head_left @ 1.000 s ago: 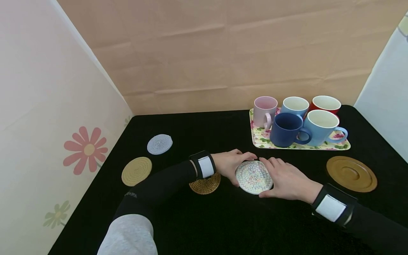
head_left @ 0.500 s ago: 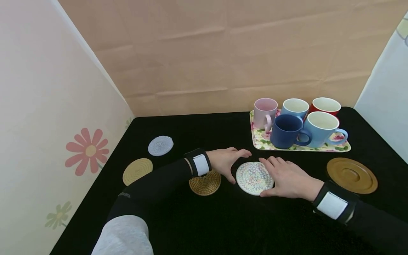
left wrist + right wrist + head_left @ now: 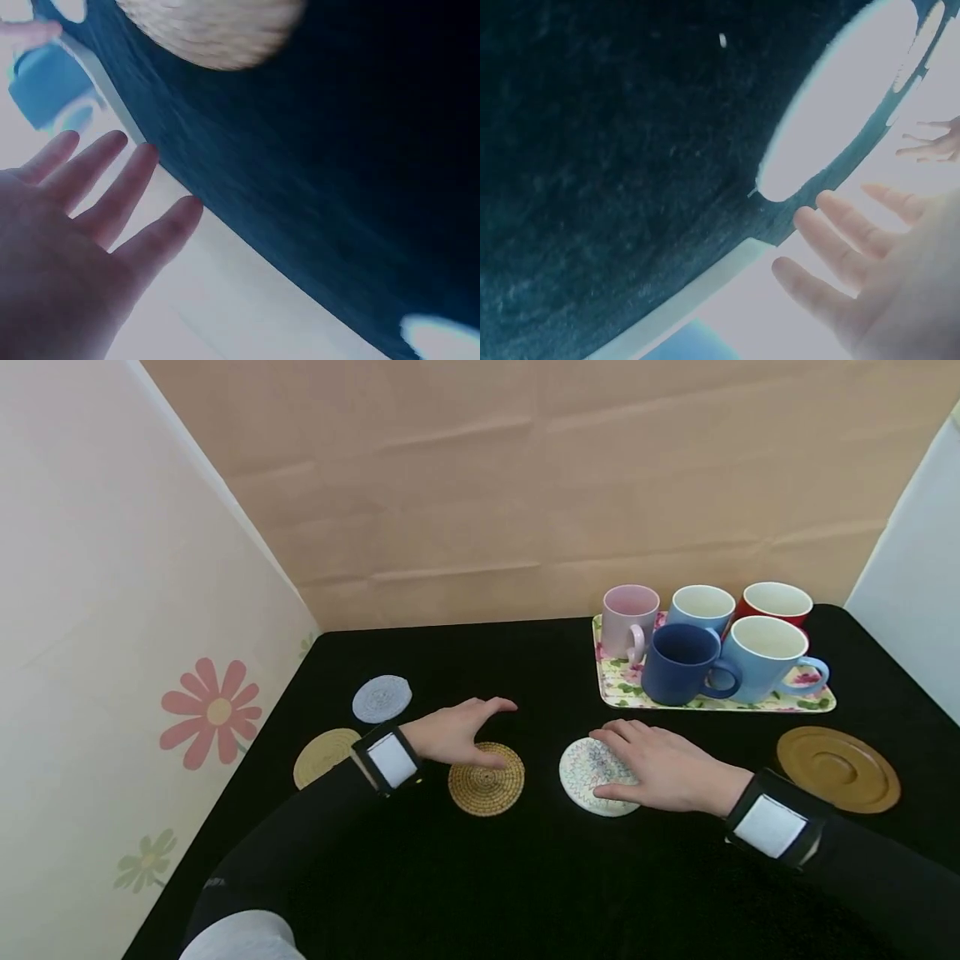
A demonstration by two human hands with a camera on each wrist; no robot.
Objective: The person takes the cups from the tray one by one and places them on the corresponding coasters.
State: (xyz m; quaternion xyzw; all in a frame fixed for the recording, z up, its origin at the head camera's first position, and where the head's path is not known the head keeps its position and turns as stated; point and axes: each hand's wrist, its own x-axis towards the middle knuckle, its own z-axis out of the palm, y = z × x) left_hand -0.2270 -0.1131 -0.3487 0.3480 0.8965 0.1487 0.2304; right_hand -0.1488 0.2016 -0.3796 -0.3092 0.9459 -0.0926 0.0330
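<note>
A round white coaster [image 3: 588, 777] with fine coloured zigzag lines lies on the black cloth. My right hand [image 3: 663, 767] hovers over its right part with fingers spread, holding nothing; the right wrist view shows that hand's fingers [image 3: 817, 289] apart from the pale disc. To the left, a woven brown coaster [image 3: 487, 785] lies flat. My left hand [image 3: 453, 732] is above its upper left edge, thumb and fingers stretched apart with nothing between them. In the left wrist view, the left fingers [image 3: 135, 180] are straight and loosely spread.
A pale blue coaster [image 3: 382, 698] and a tan woven coaster [image 3: 322, 756] lie at the left. A floral tray [image 3: 626, 695] at the back right bears several mugs, among them a dark blue mug [image 3: 678, 668]. A brown round wooden lid-like disc [image 3: 838, 768] lies at the right.
My left hand has left the white coaster and moved left to above the brown woven coaster. My right hand has let go of the white coaster and sits slightly left, over it.
</note>
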